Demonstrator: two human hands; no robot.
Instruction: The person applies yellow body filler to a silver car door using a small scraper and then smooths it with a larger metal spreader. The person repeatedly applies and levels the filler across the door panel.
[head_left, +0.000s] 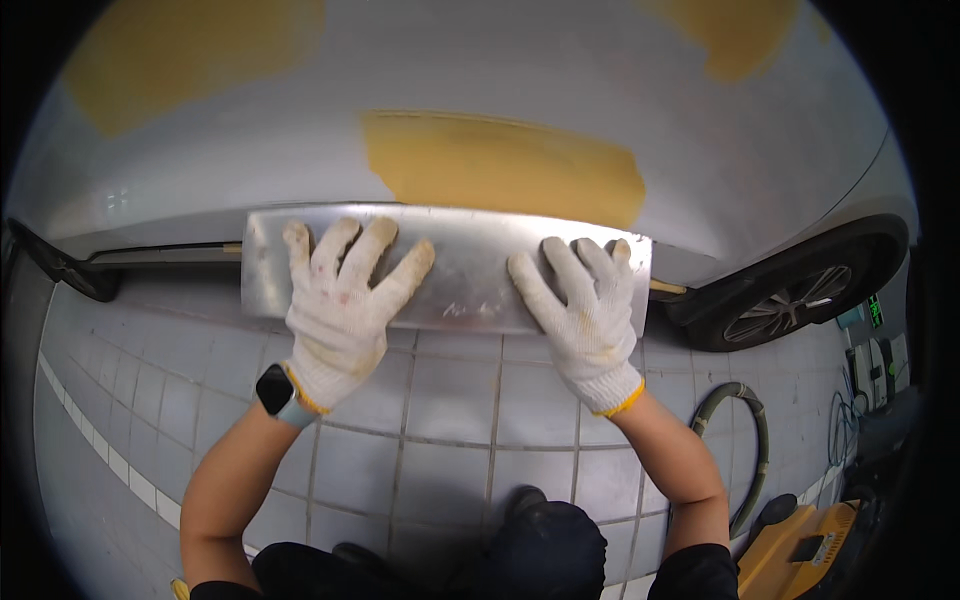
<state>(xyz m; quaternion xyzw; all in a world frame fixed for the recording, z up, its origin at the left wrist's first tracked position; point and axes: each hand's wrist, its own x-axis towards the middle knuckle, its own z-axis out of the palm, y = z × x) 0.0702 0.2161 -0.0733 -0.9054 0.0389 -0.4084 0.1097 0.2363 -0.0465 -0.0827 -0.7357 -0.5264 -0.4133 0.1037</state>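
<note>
A wide, bright sheet-metal plate (469, 277) lies along the lower side of a grey car body (480, 60), its upper edge against the panel. My left hand (341, 315), in a stained white knit glove, holds the plate near its left end with fingers spread over the face. Gloved the same way, my right hand (589, 315) grips it near the right end. Neither thumb can be made out. Just above the plate's upper edge is a smooth patch of yellow body filler (510, 169). A smartwatch (277, 390) sits on my left wrist.
More yellow patches mark the panel at the upper left (202, 52) and upper right (735, 34). A car wheel (787, 300) stands at the right, another (67, 262) at far left. A thick hose (761, 442) and a yellow machine (795, 551) are on the tiled floor (450, 472).
</note>
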